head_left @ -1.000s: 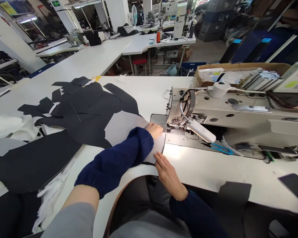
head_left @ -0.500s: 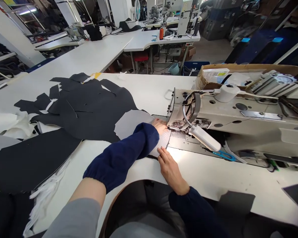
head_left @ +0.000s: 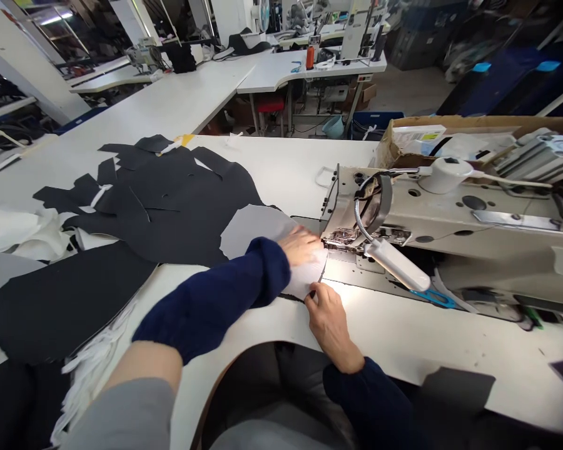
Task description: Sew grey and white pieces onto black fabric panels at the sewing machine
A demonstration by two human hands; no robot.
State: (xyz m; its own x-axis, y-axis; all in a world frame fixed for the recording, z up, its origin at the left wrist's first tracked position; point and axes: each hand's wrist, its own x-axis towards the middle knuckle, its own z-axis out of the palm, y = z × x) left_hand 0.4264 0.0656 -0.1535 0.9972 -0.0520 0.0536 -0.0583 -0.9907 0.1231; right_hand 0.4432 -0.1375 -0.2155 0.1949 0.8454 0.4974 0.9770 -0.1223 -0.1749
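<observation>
A grey fabric piece (head_left: 251, 228) lies on the white table, its right end at the needle area of a beige sewing machine (head_left: 450, 219). My left hand (head_left: 303, 245) rests flat on that fabric just left of the presser foot, fingers stretched out and slightly blurred. My right hand (head_left: 326, 312) sits at the fabric's near edge, fingers curled and pinching that edge. Both arms wear dark blue sleeve covers. The machine's small lamp (head_left: 396, 265) lights the table by my right hand.
A pile of black cut fabric pieces (head_left: 164, 197) covers the table to the left, with white pieces (head_left: 9, 228) beyond. Blue scissors (head_left: 431, 298) lie under the machine arm. A cardboard box (head_left: 450, 134) stands behind the machine. More black pieces (head_left: 460, 381) lie at the near right edge.
Both hands have slid the grey fabric right, toward the presser foot. My right hand went from lying flat to pinching the fabric's near edge.
</observation>
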